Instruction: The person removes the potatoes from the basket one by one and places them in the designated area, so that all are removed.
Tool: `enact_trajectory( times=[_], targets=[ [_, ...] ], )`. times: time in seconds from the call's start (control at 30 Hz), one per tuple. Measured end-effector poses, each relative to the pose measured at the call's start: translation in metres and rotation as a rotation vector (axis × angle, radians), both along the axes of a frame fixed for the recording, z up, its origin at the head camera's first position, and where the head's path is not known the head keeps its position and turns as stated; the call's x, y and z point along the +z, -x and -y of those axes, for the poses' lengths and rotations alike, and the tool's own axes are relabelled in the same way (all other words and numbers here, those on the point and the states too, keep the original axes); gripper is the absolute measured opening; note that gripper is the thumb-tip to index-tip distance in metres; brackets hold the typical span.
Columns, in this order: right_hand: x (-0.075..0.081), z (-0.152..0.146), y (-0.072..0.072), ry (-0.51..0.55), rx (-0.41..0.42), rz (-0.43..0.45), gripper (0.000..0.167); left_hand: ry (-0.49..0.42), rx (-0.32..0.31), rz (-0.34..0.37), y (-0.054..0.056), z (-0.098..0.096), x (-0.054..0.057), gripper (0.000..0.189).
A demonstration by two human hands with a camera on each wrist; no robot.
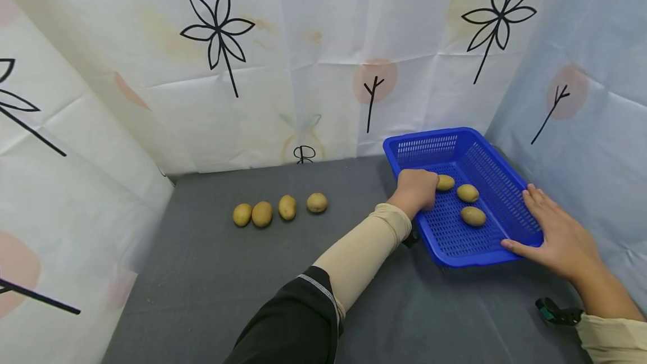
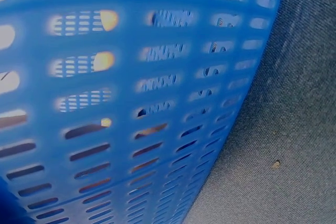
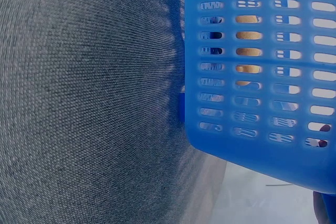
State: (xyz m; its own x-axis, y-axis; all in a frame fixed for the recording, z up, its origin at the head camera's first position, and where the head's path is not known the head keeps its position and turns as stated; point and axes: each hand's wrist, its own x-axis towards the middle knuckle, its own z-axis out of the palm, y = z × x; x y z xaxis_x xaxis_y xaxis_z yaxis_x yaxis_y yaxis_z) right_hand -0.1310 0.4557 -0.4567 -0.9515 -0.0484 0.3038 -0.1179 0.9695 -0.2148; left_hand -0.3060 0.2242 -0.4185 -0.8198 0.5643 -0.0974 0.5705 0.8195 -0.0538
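Note:
A blue plastic basket (image 1: 500, 201) with slotted sides stands at the right of the grey surface. Inside lie several potatoes, including a potato (image 1: 468, 193) in the middle and a potato (image 1: 473, 216) nearer the front. My left hand (image 1: 415, 191) reaches over the left rim, its back turned up and its fingers hidden. Another potato (image 1: 445, 182) shows right beside it; whether the fingers hold it is unclear. My right hand (image 1: 563, 237) grips the near right corner, thumb over the front rim and fingers along the right rim. Both wrist views mostly show the basket wall (image 2: 131, 77).
To the left, several potatoes (image 1: 262, 214) lie in a loose row on the grey cloth (image 1: 227, 274). White sheets (image 1: 303, 89) with printed plants hang behind and at both sides. The basket stands close to the right sheet (image 1: 606, 145).

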Motion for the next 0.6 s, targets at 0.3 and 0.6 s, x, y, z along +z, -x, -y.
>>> enact_trajectory(
  times=[0.3, 0.6],
  targets=[
    [0.0006, -0.0004, -0.0002, 0.000, -0.001, -0.006, 0.117, -0.022, -0.002, -0.003, -0.0005, 0.0004, 0.0021, 0.020],
    [0.0026, 0.0025, -0.0003, -0.007, -0.008, 0.010, 0.117, -0.021, -0.032, 0.019, 0.0024, 0.0032, 0.0009, 0.025]
  ],
)
